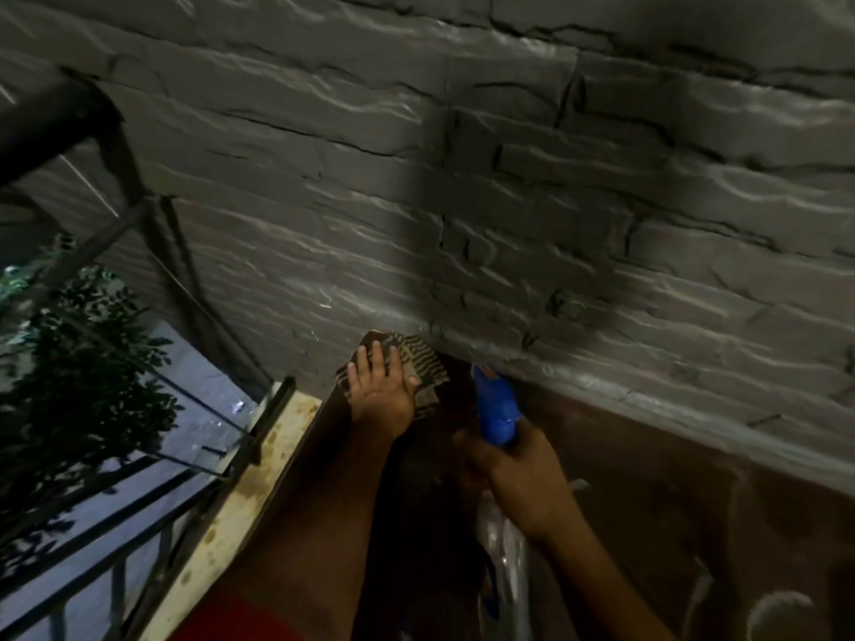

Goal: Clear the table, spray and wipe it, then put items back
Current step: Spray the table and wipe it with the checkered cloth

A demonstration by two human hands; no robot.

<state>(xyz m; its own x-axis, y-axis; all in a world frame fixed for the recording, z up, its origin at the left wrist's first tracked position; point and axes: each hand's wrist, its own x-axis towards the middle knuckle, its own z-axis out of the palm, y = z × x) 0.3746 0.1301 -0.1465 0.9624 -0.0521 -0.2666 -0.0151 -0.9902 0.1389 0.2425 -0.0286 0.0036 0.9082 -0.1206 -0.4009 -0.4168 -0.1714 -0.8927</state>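
Two hands share the job: the left hand (383,386) lies flat, fingers spread, pressing a striped cloth (423,370) onto the brown table (647,478) at its far corner against the stone wall (509,201) — likely mid-wipe; the right hand (518,474) is curled round a blue spray bottle (496,409), nozzle forward — seemingly kept ready for re-wetting.

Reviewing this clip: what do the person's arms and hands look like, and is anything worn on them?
Both forearms are bare up to the frame edge, with no sleeve showing. The left hand and right hand carry no gloves, and no rings, watch or bands can be made out, though the light is dim. A bit of red clothing shows at the bottom edge.
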